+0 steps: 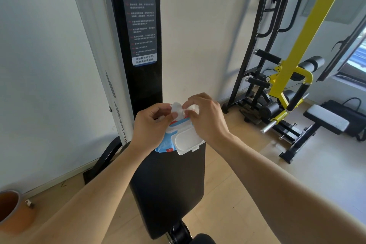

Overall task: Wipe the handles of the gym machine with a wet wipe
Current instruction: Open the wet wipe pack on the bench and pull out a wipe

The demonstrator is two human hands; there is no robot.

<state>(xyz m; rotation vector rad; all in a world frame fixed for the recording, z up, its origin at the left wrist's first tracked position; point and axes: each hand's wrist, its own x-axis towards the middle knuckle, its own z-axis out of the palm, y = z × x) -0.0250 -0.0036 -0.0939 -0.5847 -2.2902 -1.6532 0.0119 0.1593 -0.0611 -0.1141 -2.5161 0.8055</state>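
Note:
A blue and white pack of wet wipes (168, 144) lies on the far end of a black padded seat (168, 188), its white lid (188, 140) flipped open. A white wet wipe (177, 110) sticks up out of the pack. My left hand (152, 125) pinches the wipe from the left, and my right hand (206, 117) pinches it from the right, just above the pack. Behind the seat rises the gym machine's black column (138, 45) with a warning label. No machine handles are in view here.
A yellow and black exercise machine (285, 85) and a black rack (273, 31) stand at the right by the wall. A small black bench (326, 121) sits on the floor at the far right. An orange pot (11, 210) stands at the lower left.

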